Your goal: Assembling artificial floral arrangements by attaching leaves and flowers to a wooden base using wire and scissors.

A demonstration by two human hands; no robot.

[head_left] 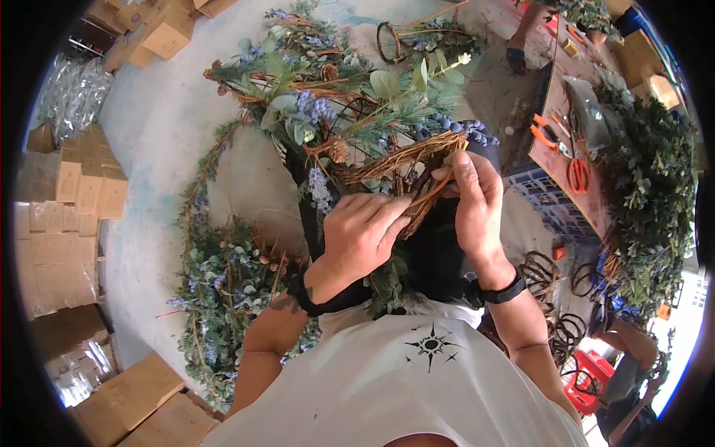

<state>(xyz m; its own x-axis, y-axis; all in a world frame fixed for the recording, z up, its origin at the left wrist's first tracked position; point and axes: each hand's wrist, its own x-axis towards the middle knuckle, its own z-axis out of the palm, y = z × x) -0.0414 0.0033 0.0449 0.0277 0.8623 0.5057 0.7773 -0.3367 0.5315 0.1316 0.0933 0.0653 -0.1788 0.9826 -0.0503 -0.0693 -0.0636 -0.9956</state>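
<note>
Wreath (395,123) lies across my lap, over my dark trousers (439,227); its full outline is hard to make out under the foliage. Both hands are at the twig band (406,160) on its near side. Left hand (361,235): fingers (392,211) curled and nearly closed, tips on a thin strand (430,195). Right hand (478,208): thumb and forefinger pinched together on the same strand, close to the band's right end.

Step, as I read it: working a loose twig into the band, by bending or tucking. The next move would seem to call for a firm right pinch and a slow pull with the left; a dry twig could snap if bent sharply.

Materials: band brown, rough, many thin stems laid side by side. Pinecone (339,151) woody and scaly. Eucalyptus leaves (384,83) broad, rounded, matte. Berries (445,125) smooth, dusky blue. Flower spike (319,190) pale lilac, knobbly.

Outward: left, a tangled heap of matching greenery (216,320) on the pale floor (145,223); beyond it, stacked cardboard boxes (89,190), square and tan. Right, the table (593,212) with orange-handled cutters (547,134), red-handled scissors (577,167); below, springy brown vine coils (540,279).
</note>
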